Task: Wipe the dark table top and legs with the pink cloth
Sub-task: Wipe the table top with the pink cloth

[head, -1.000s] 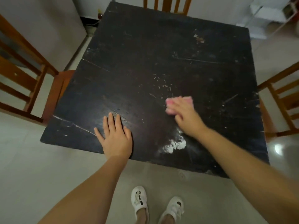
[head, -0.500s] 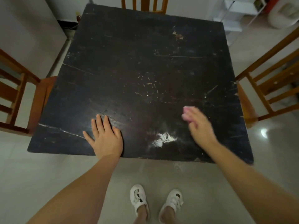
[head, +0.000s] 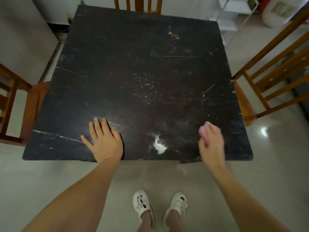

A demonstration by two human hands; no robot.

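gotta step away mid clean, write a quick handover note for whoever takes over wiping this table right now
Left hand: flat on the table top near the front edge, fingers straight, holding nothing.
Right hand: grips the pink cloth over the front right part of the top; motion blur hides whether the cloth touches.
Done: cannot tell which areas are wiped.
Left: the white powdery patch between the hands is still there, scratches and specks mark the centre, and the legs are out of view, so treat them as not done.

Desk (head: 133, 72): open across middle and far half. Near edge: left hand (head: 104, 141) flat, powder (head: 159, 145), right hand (head: 211, 139). Chairs (head: 274, 77) close against left, far, right sides.
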